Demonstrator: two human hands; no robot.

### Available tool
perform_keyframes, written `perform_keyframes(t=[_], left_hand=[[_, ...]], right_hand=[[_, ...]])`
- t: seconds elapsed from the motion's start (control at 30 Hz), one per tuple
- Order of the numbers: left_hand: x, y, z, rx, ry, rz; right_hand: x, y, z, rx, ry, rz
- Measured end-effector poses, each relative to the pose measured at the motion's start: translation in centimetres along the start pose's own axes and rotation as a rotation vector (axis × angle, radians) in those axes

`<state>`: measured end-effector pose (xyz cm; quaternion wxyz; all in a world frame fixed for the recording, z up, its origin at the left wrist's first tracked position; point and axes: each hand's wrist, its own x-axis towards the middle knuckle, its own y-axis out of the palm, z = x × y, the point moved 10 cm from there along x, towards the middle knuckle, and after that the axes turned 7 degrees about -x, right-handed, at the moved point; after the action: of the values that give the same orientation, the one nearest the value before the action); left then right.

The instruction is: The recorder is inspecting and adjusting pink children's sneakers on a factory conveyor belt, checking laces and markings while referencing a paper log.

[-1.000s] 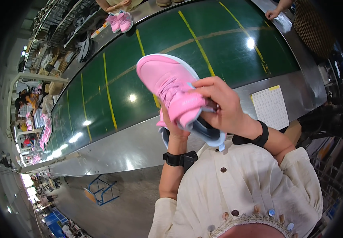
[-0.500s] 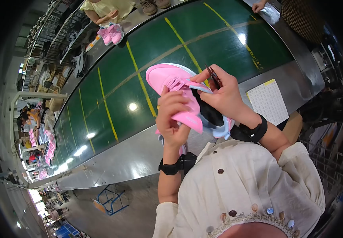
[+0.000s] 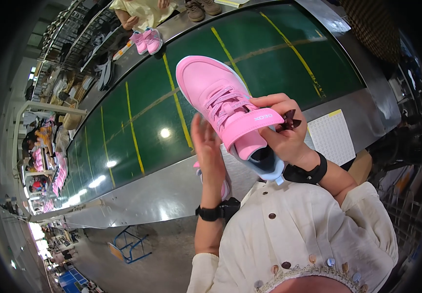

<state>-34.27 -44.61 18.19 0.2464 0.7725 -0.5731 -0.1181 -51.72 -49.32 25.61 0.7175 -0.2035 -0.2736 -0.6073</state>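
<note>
A pink sneaker (image 3: 210, 80) with a light-blue heel and a pale sole edge is held up in front of me, toe pointing away. Its strap (image 3: 252, 126) lies across the upper, below the laces. My right hand (image 3: 286, 134) grips the strap end and the shoe's side between thumb and fingers. Tucked in that same hand is a small dark tool (image 3: 290, 120), maybe thread snips. Beside the shoe's left side, my left hand (image 3: 209, 156) is raised with fingers stretched out, slightly blurred. Another pink shoe (image 3: 226, 183) rests behind my left wrist, mostly hidden.
A green conveyor belt (image 3: 147, 115) with yellow lines runs past a metal ledge (image 3: 164, 198). A printed sheet (image 3: 332, 138) lies at right. Across the belt are a pair of pink shoes (image 3: 146, 41), brown shoes (image 3: 202, 9) and a person in pale yellow (image 3: 145, 12).
The strap has swung from the left side across the shoe's upper, now in my right hand. My left hand has let go of the strap and opened. The shoe has turned more upright.
</note>
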Motion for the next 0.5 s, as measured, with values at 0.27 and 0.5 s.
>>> perform_keyframes(t=[0.27, 0.5], left_hand=[[-0.2, 0.2, 3.3, -0.330, -0.206, 0.084], [0.3, -1.0, 3.6, -0.361, -0.224, 0.067]], right_hand=[[-0.7, 2.1, 1.5, 0.004, -0.132, 0.202], [0.9, 0.8, 2.8, 0.222, 0.145, 0.303]])
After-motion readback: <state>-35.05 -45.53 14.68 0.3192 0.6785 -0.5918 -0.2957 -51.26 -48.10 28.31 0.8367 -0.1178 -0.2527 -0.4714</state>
